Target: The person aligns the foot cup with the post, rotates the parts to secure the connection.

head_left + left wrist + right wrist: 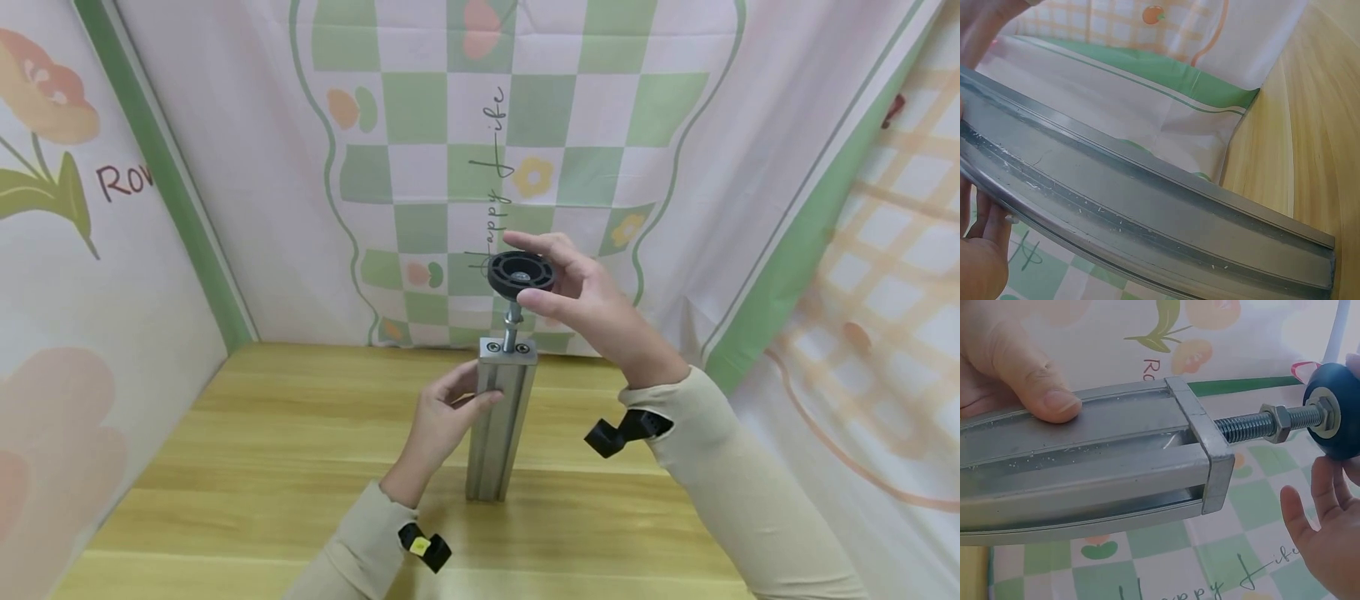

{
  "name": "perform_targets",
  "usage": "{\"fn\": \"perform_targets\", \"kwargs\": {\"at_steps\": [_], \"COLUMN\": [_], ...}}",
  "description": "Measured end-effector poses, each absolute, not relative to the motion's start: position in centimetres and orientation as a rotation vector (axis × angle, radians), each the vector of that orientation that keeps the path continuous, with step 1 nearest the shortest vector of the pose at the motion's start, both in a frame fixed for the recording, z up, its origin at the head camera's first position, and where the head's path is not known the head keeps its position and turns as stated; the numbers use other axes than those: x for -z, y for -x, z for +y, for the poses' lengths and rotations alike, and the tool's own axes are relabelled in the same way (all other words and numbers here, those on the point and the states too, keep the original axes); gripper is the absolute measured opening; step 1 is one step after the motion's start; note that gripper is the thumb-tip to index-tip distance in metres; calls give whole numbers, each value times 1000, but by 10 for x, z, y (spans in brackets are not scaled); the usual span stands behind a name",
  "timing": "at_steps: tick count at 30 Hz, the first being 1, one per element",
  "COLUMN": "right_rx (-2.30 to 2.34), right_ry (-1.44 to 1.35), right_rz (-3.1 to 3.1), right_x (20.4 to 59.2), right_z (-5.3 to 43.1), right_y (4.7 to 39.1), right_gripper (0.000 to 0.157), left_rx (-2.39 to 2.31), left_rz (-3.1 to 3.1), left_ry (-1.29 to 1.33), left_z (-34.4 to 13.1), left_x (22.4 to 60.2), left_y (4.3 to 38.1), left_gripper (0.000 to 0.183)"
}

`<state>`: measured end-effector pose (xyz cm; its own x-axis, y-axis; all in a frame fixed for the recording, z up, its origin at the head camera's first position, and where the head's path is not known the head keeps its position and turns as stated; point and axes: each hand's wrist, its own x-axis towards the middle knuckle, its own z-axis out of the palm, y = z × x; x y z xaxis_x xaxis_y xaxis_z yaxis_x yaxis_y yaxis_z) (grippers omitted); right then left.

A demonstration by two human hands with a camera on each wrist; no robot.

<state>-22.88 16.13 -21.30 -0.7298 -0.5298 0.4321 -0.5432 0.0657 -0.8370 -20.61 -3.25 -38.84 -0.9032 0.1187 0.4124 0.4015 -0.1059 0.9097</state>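
An aluminium profile (497, 425) stands upright on the wooden table, with a metal end plate (507, 352) on top held by two screws. From that plate rises a threaded rod (1244, 428) carrying a hex nut (1280, 423). At the rod's upper end sits a black round levelling foot (521, 275), its ribbed underside facing up. My left hand (442, 417) grips the profile near its top, thumb on the near face and the other fingers partly hidden behind. My right hand (588, 304) holds the levelling foot by its rim between thumb and fingers.
The wooden table (300, 450) reaches back to a printed cloth (420, 175) with green and white checks. More printed cloth hangs at the left (67, 333) and right (862, 333). Each sleeve has a black wrist mount (628, 432) on it.
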Motion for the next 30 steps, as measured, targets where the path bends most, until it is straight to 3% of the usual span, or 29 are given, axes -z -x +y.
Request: {"fn": "perform_targets", "kwargs": {"at_steps": [9,15,22,30], "right_rx": [-1706,-1966,-2040,-2022], "right_ry": [-1192,-1376,-1470,-1384], "right_rz": [-2294,-2201,-2135,-2114], "right_x": [214,216,216,217], "right_z": [160,160,162,164], "right_y": [230,234,234,234], "right_gripper": [59,67,60,56], "left_rx": [2141,2150,2151,2145], "left_rz": [-1972,-1970,-1963,-1957], "left_ry": [556,545,554,576], "left_z": [-32,-33,-33,-33], "left_x": [387,388,388,388], "left_y": [205,205,205,205], "left_gripper": [43,43,42,43]}}
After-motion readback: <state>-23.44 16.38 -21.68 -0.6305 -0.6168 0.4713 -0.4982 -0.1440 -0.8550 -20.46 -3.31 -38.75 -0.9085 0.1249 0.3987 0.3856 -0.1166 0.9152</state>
